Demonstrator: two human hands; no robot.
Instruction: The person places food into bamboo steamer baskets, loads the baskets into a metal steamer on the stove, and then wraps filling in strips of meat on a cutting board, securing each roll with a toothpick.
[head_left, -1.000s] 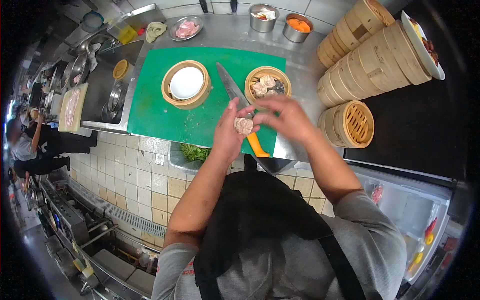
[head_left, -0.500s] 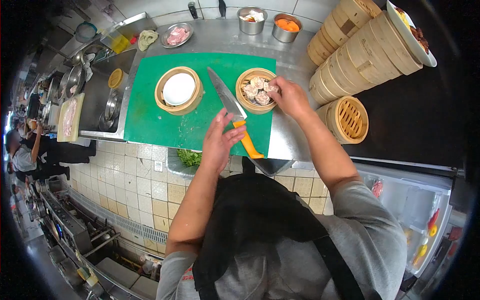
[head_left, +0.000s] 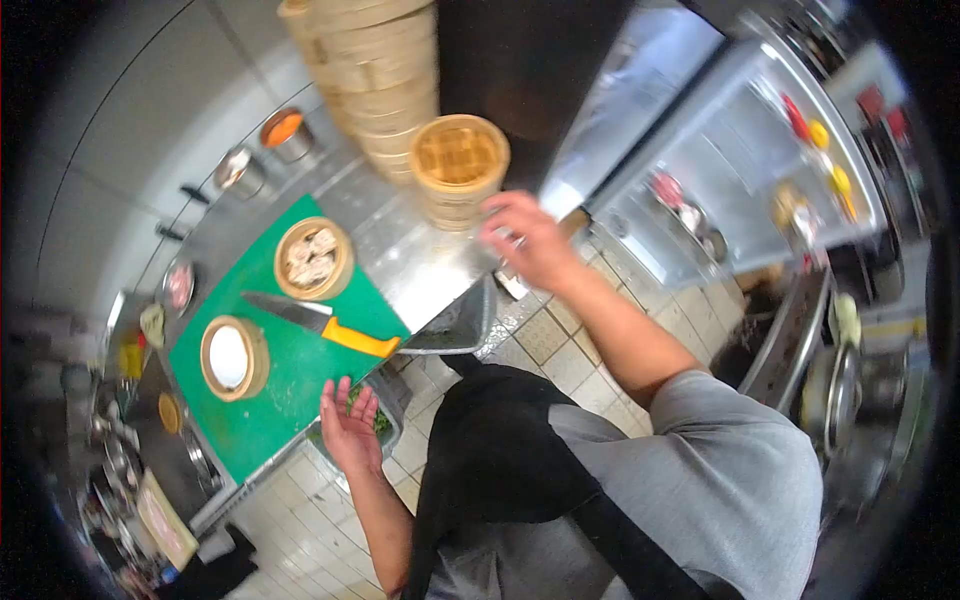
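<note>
On the green cutting board (head_left: 280,410) stands a small bamboo steamer (head_left: 345,275) with several dumplings (head_left: 312,262) inside. A knife (head_left: 360,340) with an orange handle lies beside it. Another bamboo steamer (head_left: 260,370) holds a white dish (head_left: 229,357). My left hand (head_left: 352,425), palm up with its fingers apart, is at the board's front edge and holds nothing. My right hand (head_left: 525,240) is in the air right of the counter, near the slatted steamer (head_left: 460,160); its fingers are bent and blurred, so whether it holds anything is unclear.
Tall steamer stacks (head_left: 370,80) stand behind the slatted one. An open drawer (head_left: 650,240) with packets and peppers is at the right. Metal pots (head_left: 290,140) stand along the wall. Below the counter edge are a bin (head_left: 465,320) and a tub of greens (head_left: 395,400).
The view has swung to the right. My right hand has left the dumpling steamer and moved out past the counter. The dumpling earlier on my left palm now lies in the steamer.
</note>
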